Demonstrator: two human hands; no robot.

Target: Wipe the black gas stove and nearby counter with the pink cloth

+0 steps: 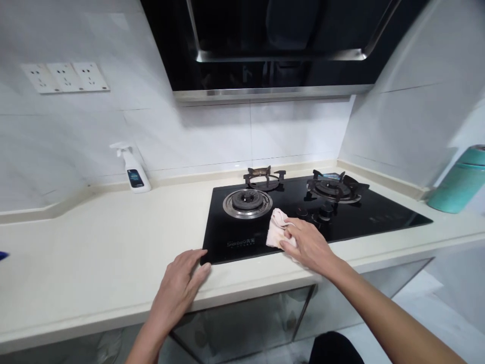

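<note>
A folded pale pink cloth [277, 228] is gripped in my right hand [308, 243], pressed on the black glass gas stove [235, 253] near its front edge. My left hand [181, 281] rests on the countertop with its fingers apart, fingertips at the stove's front left corner. Behind the cloth to the left lies the bare left burner [247, 202], without its pan support. That pan support [264, 180] stands behind it at the stove's back edge. The right burner [333, 189] has its pan support in place. Control knobs [325, 212] sit between the burners, close to the cloth.
A white spray bottle [135, 174] stands against the back wall at left. On the right end of the counter is a turquoise container [458, 182]. A black range hood [273, 50] overhangs the stove. Wall sockets [66, 78] are at upper left. Cabinet doors [246, 323] lie below the counter [102, 247].
</note>
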